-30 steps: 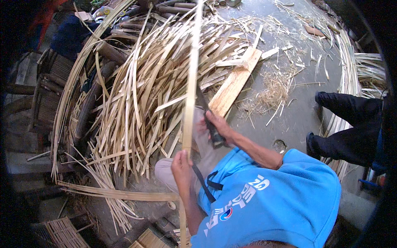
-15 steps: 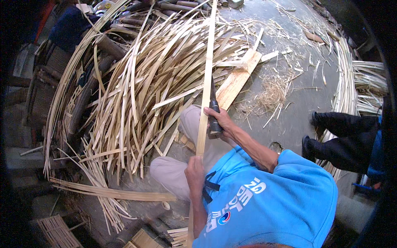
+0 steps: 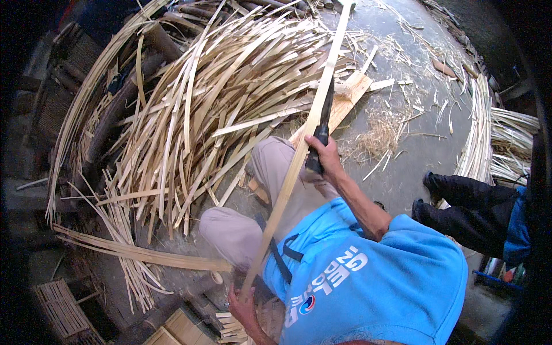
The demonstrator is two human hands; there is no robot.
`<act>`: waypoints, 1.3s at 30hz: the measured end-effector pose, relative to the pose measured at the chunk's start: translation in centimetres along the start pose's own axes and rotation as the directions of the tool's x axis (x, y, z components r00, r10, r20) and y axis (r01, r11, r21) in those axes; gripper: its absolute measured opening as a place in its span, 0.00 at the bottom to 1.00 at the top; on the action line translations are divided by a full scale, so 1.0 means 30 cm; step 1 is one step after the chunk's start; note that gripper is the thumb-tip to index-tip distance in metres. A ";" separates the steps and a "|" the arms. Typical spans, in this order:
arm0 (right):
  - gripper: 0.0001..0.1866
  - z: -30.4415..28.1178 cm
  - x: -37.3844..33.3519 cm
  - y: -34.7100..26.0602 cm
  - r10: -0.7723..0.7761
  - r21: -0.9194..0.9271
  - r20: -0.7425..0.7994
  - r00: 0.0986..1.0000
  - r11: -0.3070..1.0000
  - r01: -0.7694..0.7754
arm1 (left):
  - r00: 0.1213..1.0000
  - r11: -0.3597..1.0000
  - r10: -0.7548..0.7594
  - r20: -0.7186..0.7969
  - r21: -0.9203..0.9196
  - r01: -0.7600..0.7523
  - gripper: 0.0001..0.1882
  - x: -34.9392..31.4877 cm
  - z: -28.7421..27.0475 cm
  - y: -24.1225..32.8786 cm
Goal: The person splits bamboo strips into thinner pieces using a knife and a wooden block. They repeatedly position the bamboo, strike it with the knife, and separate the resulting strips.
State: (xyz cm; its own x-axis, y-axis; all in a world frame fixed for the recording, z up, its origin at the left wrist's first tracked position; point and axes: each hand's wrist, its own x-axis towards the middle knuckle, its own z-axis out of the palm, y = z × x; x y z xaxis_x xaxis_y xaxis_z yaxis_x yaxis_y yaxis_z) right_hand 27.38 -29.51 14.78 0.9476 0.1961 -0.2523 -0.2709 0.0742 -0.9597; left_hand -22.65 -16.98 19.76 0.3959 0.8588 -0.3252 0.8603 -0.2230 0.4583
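Note:
A long, pale bamboo strip [image 3: 286, 184] runs slantwise across my lap, from the lower left up past the far end of the wood pile. Near its lower end my left hand [image 3: 244, 310] is closed around it, beside my left knee. My right hand [image 3: 326, 154] grips a knife [image 3: 319, 138] by its thick black handle, the thumb against the strip's edge. The dark blade points away from me and lies along the strip, which partly covers it. Beneath the blade, a flat wooden board [image 3: 353, 98] reaches from near my right knee onto the floor.
A big heap of split strips [image 3: 230, 86] lies ahead and left. Curly shavings [image 3: 376, 138] litter the grey floor on the right. Bundled strips [image 3: 477, 129] lie farther right, near another person's dark-trousered legs [image 3: 471, 198]. A slatted wooden piece [image 3: 66, 310] is at lower left.
My left hand has slid down and back along the strip, from my lap to beside my left knee. The strip now slants more, its far end shifted right. The knife remains in my right hand.

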 end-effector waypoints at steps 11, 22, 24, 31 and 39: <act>0.15 -0.112 0.249 -0.272 0.000 0.194 -0.057 0.998 0.981 0.011 | 0.904 0.940 0.327 -0.277 0.196 -0.280 0.22 0.156 0.009 -0.154; 0.17 -0.326 0.292 -0.094 -0.055 0.084 -0.227 0.972 0.994 0.076 | 0.862 0.877 0.480 0.163 -0.087 -0.472 0.22 0.642 0.146 0.627; 0.19 -0.308 0.228 -0.051 -0.162 -0.185 -0.172 0.972 0.974 0.129 | 0.806 0.810 0.586 0.086 -0.052 -0.584 0.23 0.717 0.200 0.702; 0.30 -0.350 0.215 0.043 -0.194 -0.856 0.053 0.980 0.496 0.145 | 0.703 0.912 0.405 0.584 -0.308 -0.270 0.21 0.878 0.253 0.854; 0.26 -0.410 0.329 0.236 -0.162 -0.950 0.228 0.960 0.181 0.256 | 0.334 0.960 0.271 0.903 -0.280 -0.021 0.21 1.044 0.332 0.581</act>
State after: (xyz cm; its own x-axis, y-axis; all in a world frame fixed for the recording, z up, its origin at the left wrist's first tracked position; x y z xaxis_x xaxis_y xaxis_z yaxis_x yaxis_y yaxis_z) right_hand 36.89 -39.09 3.96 0.9148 0.3996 -0.0585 0.3550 -0.8647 -0.3554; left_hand 7.94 1.42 9.32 0.6550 -0.1898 -0.7314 0.7275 -0.1032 0.6783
